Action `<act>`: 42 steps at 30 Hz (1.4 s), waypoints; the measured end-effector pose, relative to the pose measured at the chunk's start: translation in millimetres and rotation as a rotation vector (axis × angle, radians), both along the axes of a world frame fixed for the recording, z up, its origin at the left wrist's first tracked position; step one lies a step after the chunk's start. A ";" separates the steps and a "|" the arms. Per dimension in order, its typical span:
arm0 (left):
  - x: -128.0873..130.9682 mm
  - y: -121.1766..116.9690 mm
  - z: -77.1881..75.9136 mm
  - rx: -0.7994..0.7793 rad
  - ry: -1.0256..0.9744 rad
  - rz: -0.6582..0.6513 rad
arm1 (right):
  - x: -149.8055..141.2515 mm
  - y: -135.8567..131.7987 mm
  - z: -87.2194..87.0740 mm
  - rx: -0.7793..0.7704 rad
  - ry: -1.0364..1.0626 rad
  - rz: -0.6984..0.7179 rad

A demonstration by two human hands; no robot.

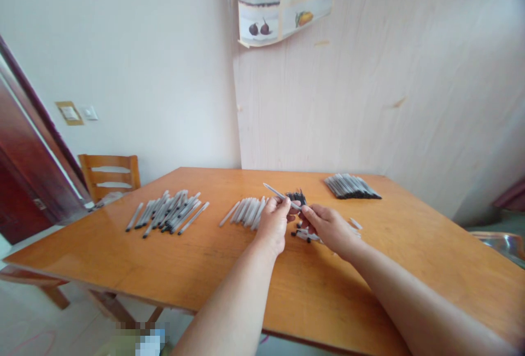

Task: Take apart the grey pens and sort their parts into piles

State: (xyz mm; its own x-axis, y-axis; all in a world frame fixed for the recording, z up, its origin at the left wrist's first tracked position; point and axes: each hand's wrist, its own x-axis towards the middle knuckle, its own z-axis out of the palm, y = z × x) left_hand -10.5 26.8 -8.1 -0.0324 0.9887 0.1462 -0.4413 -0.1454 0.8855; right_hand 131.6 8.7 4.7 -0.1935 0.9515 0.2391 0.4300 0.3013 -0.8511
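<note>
A whitish pen (274, 190) is held aslant above the middle of the table, its pointed end up and to the left. My left hand (273, 223) is closed around its barrel. The thumb and fingers of my right hand (328, 229) pinch its lower right end; whether a cap is there is hidden. Under and left of my left hand lies a row of white pen barrels (246, 211). Just behind my hands is a bunch of thin black-tipped pieces (297, 197). Loose white pieces with black ends (305, 234) lie partly hidden beneath my right hand.
A loose heap of pens with black ends (170, 212) lies on the left of the wooden table (197, 268). At the back right is a neat stack of similar pens (351, 186). A wooden chair (110, 175) stands beyond the left edge; a wall rises behind.
</note>
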 end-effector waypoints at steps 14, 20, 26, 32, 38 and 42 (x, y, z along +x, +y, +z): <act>1.2 -0.4 -0.7 -0.016 0.014 -0.001 | -0.9 1.8 -2.3 0.012 0.119 -0.018; 0.5 -0.5 -0.2 -0.027 -0.006 0.008 | -0.7 0.8 -1.0 -0.057 0.100 0.005; 0.0 0.8 -0.7 -0.036 -0.024 -0.001 | -2.6 -1.6 1.1 -0.003 0.155 0.007; 0.4 0.6 -0.1 -0.048 -0.016 0.012 | -1.3 3.2 -4.1 -0.031 0.107 0.023; 0.0 1.7 -1.4 -0.055 -0.017 0.000 | -0.9 1.6 0.1 -0.089 0.103 -0.011; 0.3 2.0 -1.6 -0.091 0.009 0.011 | 1.1 5.4 -1.8 -0.052 0.039 0.013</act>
